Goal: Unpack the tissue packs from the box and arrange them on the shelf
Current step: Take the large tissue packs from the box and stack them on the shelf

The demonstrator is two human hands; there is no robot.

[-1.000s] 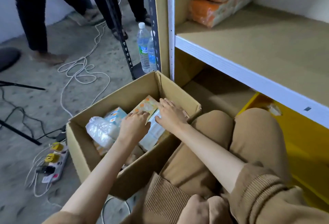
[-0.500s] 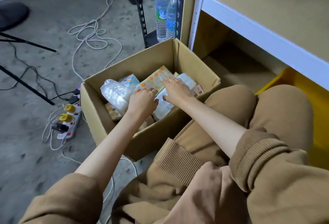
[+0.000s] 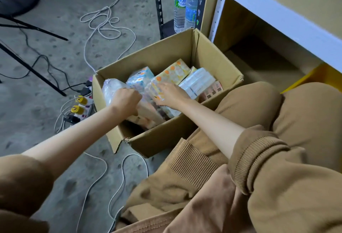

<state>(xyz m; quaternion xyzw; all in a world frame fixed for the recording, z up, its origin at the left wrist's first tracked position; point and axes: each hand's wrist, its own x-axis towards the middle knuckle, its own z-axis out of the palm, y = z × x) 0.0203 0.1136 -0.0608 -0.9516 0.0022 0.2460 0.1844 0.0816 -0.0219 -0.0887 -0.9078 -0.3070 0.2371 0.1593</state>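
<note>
Left hand [image 3: 126, 99] is curled into a loose fist inside the open brown cardboard box [image 3: 220, 60], knuckles up, fingers folded together against the clear-wrapped pack [image 3: 111, 89] at the box's left end. We cannot tell whether they actually pinch the wrapper. A second ago this hand sat nearer the middle of the box, beside the right one; it has since shifted toward the left wall.

Right hand [image 3: 171, 94] lies flat, fingers spread apart, palm down on the orange-dotted plastic-wrapped tissue pack [image 3: 173, 72]. It has slid from that pack's far end back to its near end, pressing rather than gripping.

Around the hands: a pale blue patterned pack [image 3: 139, 77] stands between the two, a white bundle with blue stripes [image 3: 198, 82] lies just beside the orange-dotted one on the right, and a peach-coloured pack [image 3: 212, 90] sits against the near right wall. More packs show underneath.

The view has also dropped, so only the white front edge of the tan shelf board [image 3: 288, 16] remains at upper right. Any packs already on it are out of frame.

Reading: the hands have moved apart, probably to bracket one pack and work it free. Nothing is lifted yet; all visible packs remain in the box, so the unpacking is largely ahead of us.

Nearby floor: two clear water bottles [image 3: 185, 5], a white power strip with yellow plugs [image 3: 81, 106], and loose white cable [image 3: 105, 23].
</note>
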